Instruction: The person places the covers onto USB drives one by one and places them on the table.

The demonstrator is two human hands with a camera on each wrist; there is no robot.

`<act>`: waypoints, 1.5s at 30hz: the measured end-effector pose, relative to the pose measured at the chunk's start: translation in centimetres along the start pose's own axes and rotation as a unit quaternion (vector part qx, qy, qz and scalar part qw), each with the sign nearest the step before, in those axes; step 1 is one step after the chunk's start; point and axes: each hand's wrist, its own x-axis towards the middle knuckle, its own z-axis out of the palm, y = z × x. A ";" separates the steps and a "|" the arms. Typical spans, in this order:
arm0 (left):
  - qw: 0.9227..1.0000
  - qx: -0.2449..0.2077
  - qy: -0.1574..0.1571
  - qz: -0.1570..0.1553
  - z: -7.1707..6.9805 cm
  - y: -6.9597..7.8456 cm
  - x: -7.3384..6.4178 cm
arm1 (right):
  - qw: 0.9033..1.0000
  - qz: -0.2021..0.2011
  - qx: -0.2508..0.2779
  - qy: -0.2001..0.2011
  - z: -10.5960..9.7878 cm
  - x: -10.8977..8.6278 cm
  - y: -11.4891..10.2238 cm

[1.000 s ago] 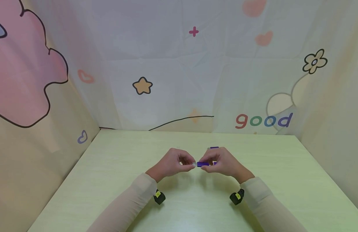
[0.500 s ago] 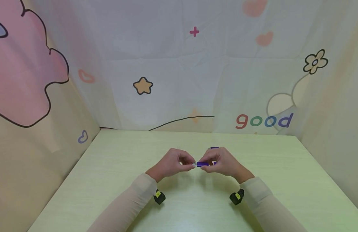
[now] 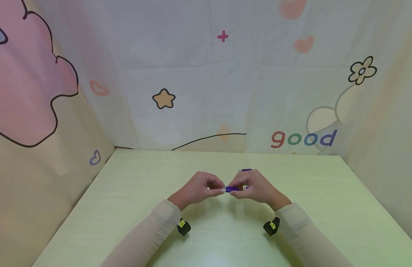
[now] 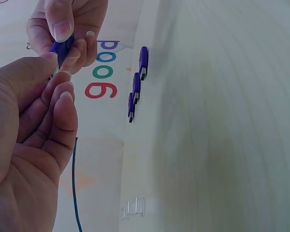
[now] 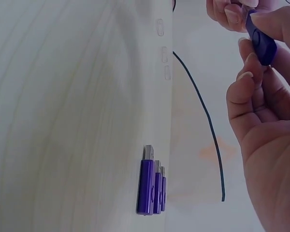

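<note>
Between the fingertips of my right hand (image 3: 256, 187) is a purple USB flash drive (image 5: 262, 41), its plug end pointing at the left hand. My left hand (image 3: 204, 187) pinches a small clear cap at that plug end; the fingertips hide most of the cap. Both hands meet above the table, fingertips nearly together. Below, three more purple flash drives with bare metal plugs lie in a row, the nearest drive (image 5: 145, 187) largest in the right wrist view. Small clear caps (image 4: 135, 207) lie in a row on the table's left side.
The pale wooden table (image 3: 125, 222) ends at a printed cloth backdrop (image 3: 192, 74) with cloth on both sides. A black wrist camera (image 3: 184, 227) hangs under the left wrist, and another camera (image 3: 271, 226) under the right.
The right hand and its flash drive have shifted slightly left, toward the left hand. Less of the plug end shows between the fingers now. The left hand has barely moved.
</note>
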 end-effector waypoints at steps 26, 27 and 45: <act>0.998 0.047 -0.015 -0.026 -0.3 -0.8 0.0 | 0.998 0.005 -0.053 -0.025 0.9 1.2 0.6; 0.998 0.049 -0.017 -0.030 -0.3 -0.9 0.0 | 0.998 0.009 -0.055 -0.027 1.0 1.2 0.7; 0.987 0.148 -0.039 -0.046 0.4 -2.2 1.5 | 0.985 0.152 -0.070 -0.049 1.8 1.6 1.9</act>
